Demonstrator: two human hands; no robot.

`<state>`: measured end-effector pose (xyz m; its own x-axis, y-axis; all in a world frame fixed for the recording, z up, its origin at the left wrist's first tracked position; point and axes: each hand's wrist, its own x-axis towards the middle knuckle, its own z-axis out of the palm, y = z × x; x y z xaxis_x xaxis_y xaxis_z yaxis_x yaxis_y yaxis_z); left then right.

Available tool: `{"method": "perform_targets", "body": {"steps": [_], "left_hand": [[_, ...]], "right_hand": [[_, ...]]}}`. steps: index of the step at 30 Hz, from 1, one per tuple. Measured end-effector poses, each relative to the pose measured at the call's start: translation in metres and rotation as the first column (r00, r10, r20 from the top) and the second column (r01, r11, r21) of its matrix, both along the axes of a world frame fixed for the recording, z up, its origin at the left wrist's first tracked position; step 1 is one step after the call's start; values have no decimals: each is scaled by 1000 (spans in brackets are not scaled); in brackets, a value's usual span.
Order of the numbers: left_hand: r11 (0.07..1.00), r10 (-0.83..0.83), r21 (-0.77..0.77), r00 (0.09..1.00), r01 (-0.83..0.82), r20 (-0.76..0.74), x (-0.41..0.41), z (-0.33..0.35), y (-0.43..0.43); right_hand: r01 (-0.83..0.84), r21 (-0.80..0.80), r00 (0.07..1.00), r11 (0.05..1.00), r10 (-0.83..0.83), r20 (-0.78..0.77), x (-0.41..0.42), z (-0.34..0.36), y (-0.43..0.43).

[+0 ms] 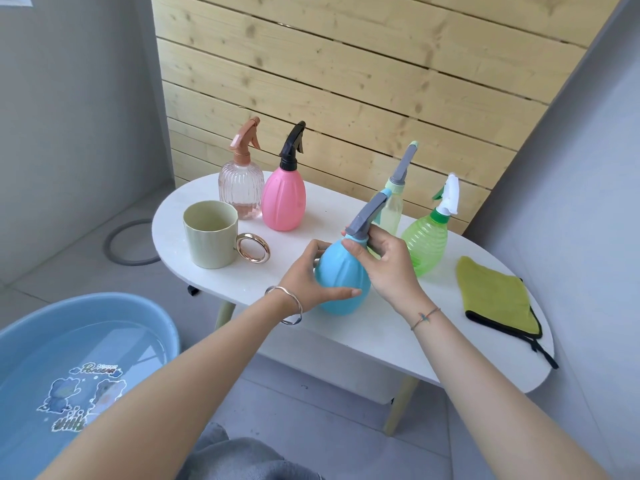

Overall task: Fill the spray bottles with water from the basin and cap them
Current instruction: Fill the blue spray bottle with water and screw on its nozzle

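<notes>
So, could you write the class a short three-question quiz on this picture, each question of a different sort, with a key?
1. Multiple choice: which hand grips the blue bottle at its neck, just under the grey sprayer? A) left hand B) right hand C) neither
2. True or false: the mug stands in the basin.
3. Count: how many spray bottles are in view?

Key: 1 B, the left hand holds the body. 2 False, it stands on the table. 3 Five.
</notes>
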<state>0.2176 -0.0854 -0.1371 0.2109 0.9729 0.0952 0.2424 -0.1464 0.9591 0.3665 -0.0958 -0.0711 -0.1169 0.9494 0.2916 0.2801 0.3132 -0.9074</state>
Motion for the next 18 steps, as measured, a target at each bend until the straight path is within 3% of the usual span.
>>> {"method": "perform_targets", "body": {"steps": [9,18], "left_hand": [[986,-125,-125,985,111,-116,-42,22,-4],[985,168,79,950,-152,-262,-85,85,43]], "right_hand": [[101,9,989,995,-102,109,9,12,4],[85,23,996,996,-84,-31,-23,28,48]]}}
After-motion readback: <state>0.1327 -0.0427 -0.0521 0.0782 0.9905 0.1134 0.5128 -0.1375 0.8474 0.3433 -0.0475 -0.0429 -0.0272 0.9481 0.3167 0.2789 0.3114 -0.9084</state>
